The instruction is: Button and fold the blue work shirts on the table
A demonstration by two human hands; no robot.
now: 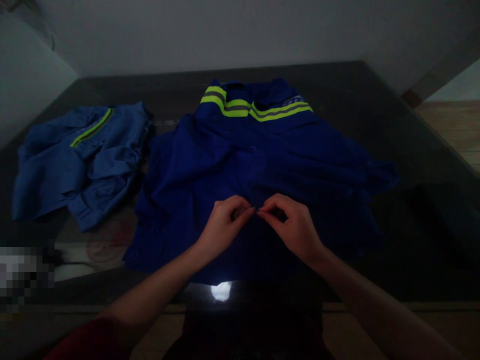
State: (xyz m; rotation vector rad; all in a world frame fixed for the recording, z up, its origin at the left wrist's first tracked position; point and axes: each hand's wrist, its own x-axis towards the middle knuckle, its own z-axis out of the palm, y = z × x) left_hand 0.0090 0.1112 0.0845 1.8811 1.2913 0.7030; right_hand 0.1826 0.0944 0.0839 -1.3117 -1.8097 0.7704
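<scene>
Dark glossy counter, pale wall beyond; left hand and right hand pinching blue work shirt; lighter shirt far left.

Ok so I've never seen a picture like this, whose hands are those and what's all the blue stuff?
It is one picture from a camera worn on a person's head, looking forward and down, so the bare arms entering from below are the wearer's own; there is no machine. The left hand and right hand meet fingertip to fingertip, pinching the front of a dark blue shirt with yellow-green stripes near its collar. It lies spread on a dark table. Left of it lies a lighter blue garment, crumpled, with a similar stripe. In the dim light I cannot tell whether they pinch a button.
</scene>
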